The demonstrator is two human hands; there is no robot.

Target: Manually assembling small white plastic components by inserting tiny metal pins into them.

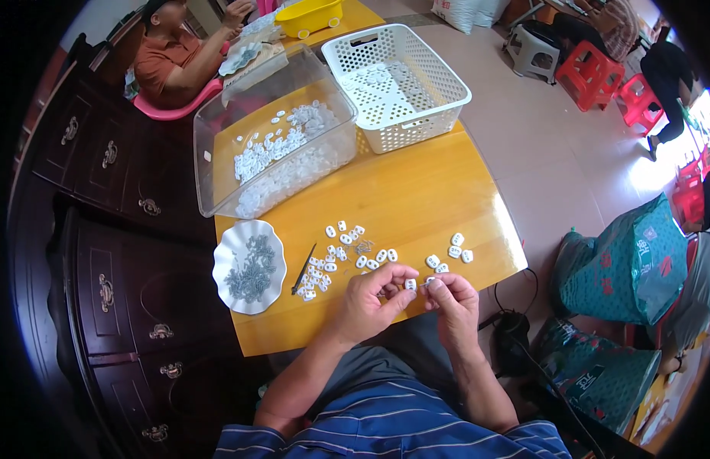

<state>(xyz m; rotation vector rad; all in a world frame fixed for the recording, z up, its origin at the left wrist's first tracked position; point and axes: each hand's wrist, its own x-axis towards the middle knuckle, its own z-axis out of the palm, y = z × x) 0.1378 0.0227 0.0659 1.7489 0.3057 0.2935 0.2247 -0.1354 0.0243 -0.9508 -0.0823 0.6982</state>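
The person's left hand (366, 304) pinches a small white piece (411, 284) over the table's (404, 195) near edge. Just beside it, the right hand (456, 306) pinches a tiny item (429, 281), too small to identify. Beyond lie loose white pieces (381, 255); leftward, a thin dark tool (303, 269) and a wavy dish (220, 264) of grey parts (254, 271); farther back, a clear bin (205, 164).

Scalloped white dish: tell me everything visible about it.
The scalloped dish is white and glossy, perhaps plastic or ceramic, with a wavy rim. It sits open side up at the left edge of the wooden table, near the clear bin, holding a loose heap of small grey pieces. Neither the left hand nor the right hand touches it.
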